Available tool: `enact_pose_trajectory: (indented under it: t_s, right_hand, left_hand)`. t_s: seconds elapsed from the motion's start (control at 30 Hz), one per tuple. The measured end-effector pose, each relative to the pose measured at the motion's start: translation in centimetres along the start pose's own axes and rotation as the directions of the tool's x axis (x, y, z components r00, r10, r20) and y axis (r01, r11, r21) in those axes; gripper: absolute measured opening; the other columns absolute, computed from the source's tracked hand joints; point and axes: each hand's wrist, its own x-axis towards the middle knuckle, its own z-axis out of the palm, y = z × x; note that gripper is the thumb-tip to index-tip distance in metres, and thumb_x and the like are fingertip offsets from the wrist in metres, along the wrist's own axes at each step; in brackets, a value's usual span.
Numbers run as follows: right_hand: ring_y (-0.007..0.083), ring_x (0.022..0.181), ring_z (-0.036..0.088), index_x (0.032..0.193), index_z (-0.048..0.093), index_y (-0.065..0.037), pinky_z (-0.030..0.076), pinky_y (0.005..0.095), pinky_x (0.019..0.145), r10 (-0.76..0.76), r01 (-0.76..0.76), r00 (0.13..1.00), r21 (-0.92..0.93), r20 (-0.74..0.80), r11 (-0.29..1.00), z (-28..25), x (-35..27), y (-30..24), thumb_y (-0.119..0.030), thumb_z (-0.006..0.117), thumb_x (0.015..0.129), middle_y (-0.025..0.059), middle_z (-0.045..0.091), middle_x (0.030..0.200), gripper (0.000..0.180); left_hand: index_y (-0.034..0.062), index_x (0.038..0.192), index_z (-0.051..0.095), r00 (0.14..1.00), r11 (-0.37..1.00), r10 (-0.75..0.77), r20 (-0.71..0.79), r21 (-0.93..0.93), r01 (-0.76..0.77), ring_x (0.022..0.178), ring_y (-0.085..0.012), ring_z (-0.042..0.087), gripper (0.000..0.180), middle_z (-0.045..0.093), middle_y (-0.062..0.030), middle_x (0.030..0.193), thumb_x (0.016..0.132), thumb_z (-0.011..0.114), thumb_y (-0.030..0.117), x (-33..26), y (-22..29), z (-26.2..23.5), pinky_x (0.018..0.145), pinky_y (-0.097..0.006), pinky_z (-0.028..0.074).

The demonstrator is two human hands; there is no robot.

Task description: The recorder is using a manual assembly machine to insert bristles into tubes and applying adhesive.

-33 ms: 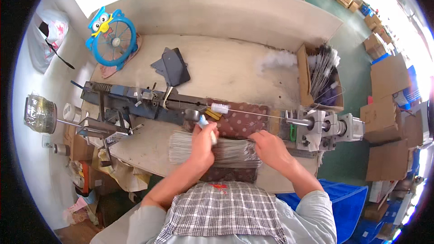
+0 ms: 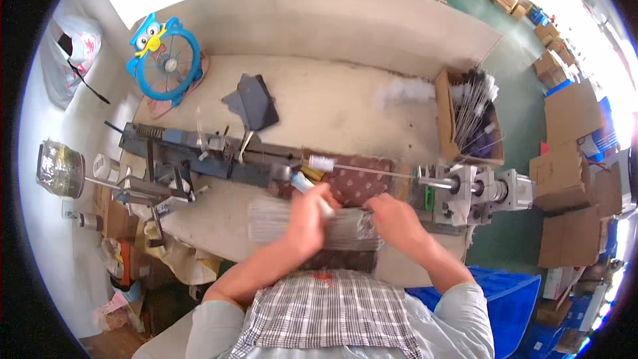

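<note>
My left hand [image 2: 309, 219], a little blurred, is closed round a blue-and-white handle [image 2: 304, 183] that slants from beside a round metal knob [image 2: 282, 173] into my fist. Below it lies a bundle of thin grey wires [image 2: 269, 221] on dark spotted cloth [image 2: 362, 183]. At the bundle's right end is my right hand [image 2: 399, 223], its fingers bent and pressed together; what they pinch is hidden. Just beyond my hands, a white bristle brush piece [image 2: 321, 163] sits on a thin rod running right to a metal chuck [image 2: 438, 182].
A long metal jig [image 2: 232, 166] crosses the bench. Behind stand a blue owl-shaped fan [image 2: 171, 63], dark flat sheets [image 2: 256, 103] and a carton of wire brushes [image 2: 446, 116]. A spool [image 2: 61, 167] is at left; a blue bin [image 2: 505, 299] sits low right.
My left hand has shifted slightly right, and the blue-and-white handle leans further right. My right hand stays at the bundle's end. The view has moved a little.
</note>
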Motion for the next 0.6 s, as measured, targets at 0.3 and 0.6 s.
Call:
enact_pose_trajectory:
  t_s: [0.3, 0.6]
  right_hand:
    - [0.034, 0.081, 0.059, 0.096, 0.06, -0.004, 0.049, 0.0418, 0.071, -0.021, -0.004, 0.984, -0.141, -0.175, 0.99, -7.8, -1.2, 1.9, 0.004, 0.053, 0.071, 0.0137, 0.057, 0.085, 0.027]
    - [0.0188, 0.061, 0.062, 0.102, 0.064, 0.0, 0.05, 0.0298, 0.057, 0.255, -0.121, 0.865, 0.314, -0.432, 0.942, -10.9, 0.7, 2.8, -0.001, 0.055, 0.085, 0.0135, 0.065, 0.083, 0.019]
  left_hand:
    - [0.0072, 0.09, 0.06, 0.971, 0.825, 0.14, 0.193, -0.566, -0.006, 0.042, -0.0119, 0.045, 0.041, 0.055, -0.0044, 0.057, 0.096, 0.041, 0.044, -7.2, 8.7, -2.5, 0.048, -0.028, 0.042]
    - [0.002, 0.096, 0.057, 0.572, 0.419, 0.532, 0.625, 0.393, -0.819, 0.059, -0.018, 0.06, 0.014, 0.059, -0.0076, 0.08, 0.087, 0.059, 0.012, -1.4, 4.7, 8.9, 0.05, -0.033, 0.049]
